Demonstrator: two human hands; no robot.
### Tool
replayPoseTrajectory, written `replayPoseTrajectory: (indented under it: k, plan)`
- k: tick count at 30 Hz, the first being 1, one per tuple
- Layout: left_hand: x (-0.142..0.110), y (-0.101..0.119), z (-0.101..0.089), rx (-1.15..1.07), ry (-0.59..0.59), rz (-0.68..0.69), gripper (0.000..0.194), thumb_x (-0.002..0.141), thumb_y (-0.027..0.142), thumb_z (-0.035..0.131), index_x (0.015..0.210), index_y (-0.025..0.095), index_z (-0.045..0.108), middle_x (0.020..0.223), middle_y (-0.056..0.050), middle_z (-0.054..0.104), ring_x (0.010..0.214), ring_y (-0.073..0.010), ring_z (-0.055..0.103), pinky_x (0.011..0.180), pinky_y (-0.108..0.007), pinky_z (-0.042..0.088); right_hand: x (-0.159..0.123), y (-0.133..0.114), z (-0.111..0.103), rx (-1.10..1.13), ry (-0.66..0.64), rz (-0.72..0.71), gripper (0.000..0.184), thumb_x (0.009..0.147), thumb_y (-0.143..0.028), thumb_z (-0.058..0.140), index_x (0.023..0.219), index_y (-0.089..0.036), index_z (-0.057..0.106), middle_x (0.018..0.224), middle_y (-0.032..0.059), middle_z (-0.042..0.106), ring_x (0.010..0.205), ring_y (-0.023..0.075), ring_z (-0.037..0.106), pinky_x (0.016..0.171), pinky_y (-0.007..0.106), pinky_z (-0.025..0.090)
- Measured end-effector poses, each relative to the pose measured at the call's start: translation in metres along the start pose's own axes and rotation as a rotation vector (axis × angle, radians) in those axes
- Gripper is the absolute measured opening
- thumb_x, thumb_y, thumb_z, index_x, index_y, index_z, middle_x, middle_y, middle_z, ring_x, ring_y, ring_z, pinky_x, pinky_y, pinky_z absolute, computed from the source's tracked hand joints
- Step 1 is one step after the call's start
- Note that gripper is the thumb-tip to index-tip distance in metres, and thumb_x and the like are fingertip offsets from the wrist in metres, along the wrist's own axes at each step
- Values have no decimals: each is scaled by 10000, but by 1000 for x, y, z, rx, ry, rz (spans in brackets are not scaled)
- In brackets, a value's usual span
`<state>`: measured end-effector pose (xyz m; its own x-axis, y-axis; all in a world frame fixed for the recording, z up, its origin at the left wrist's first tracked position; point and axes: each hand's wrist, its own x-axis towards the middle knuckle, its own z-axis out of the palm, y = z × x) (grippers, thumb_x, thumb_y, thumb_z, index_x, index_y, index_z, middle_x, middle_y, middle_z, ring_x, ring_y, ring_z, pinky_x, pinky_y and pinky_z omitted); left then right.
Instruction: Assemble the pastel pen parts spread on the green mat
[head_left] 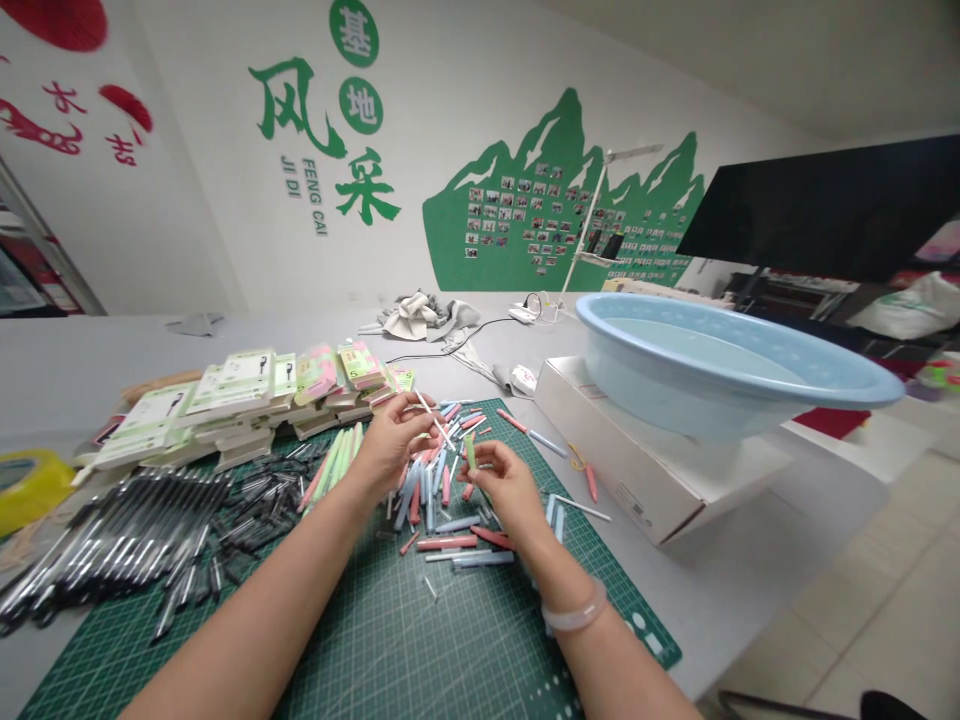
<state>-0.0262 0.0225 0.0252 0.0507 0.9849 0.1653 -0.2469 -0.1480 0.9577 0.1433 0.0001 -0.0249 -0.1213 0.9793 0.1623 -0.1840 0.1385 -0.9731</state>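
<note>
My left hand (397,435) pinches a thin white pen refill (430,412), its tip pointing down to the right. In my right hand (508,482), close beside it, is a short green pen part (469,452) held upright between thumb and fingers. Beneath both hands lies a loose pile of pink, red and blue pen barrels (453,523) with white refills among them. Green pen barrels (341,460) sit side by side just left of my left hand. My fingers hide part of the pile.
Black-capped clear pens (112,540) and black caps (270,497) cover the green cutting mat's (390,650) left side. Behind them are stacked small boxes (232,390). A blue basin (675,390) rests on a white carton (622,460) at right. Yellow tape (34,490) lies far left.
</note>
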Motion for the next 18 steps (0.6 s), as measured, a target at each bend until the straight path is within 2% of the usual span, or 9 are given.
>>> replayPoseTrajectory:
  k: [4, 8, 11, 14, 18]
  plan:
    - [-4, 14, 5, -14, 18, 66, 277, 694, 305, 656, 902, 147, 565, 830, -36, 634, 648, -98, 600, 592, -225, 520, -3, -1, 4, 5, -33, -8, 206, 640, -156, 602, 840, -203, 580, 755, 6, 660, 713, 217, 663, 521, 269, 480]
    - [-7, 16, 11, 87, 18, 102, 250, 719, 334, 617, 889, 160, 561, 820, -23, 631, 655, -108, 598, 608, -257, 532, -5, -2, 5, -2, -32, -9, 193, 647, -157, 605, 832, -209, 584, 754, -1, 664, 707, 206, 660, 531, 265, 479]
    - [-8, 13, 14, 180, -26, 139, 215, 741, 321, 584, 880, 158, 557, 816, -29, 629, 665, -120, 592, 589, -250, 524, -4, -2, 5, -13, -30, -2, 187, 644, -151, 608, 821, -207, 586, 753, -3, 665, 697, 199, 659, 547, 268, 484]
    - [-8, 11, 18, 345, -103, 182, 183, 772, 298, 540, 880, 156, 579, 802, -33, 634, 681, -132, 584, 566, -228, 495, -3, 0, 4, -13, -42, -13, 197, 652, -150, 605, 839, -209, 584, 762, -3, 664, 704, 203, 662, 545, 270, 484]
    - [-10, 11, 20, 649, -202, 186, 187, 772, 297, 542, 857, 167, 646, 831, -29, 663, 798, -161, 593, 674, -237, 469, -3, 1, 2, 16, -64, -33, 197, 671, -191, 627, 863, -211, 584, 766, 1, 662, 721, 213, 665, 530, 268, 483]
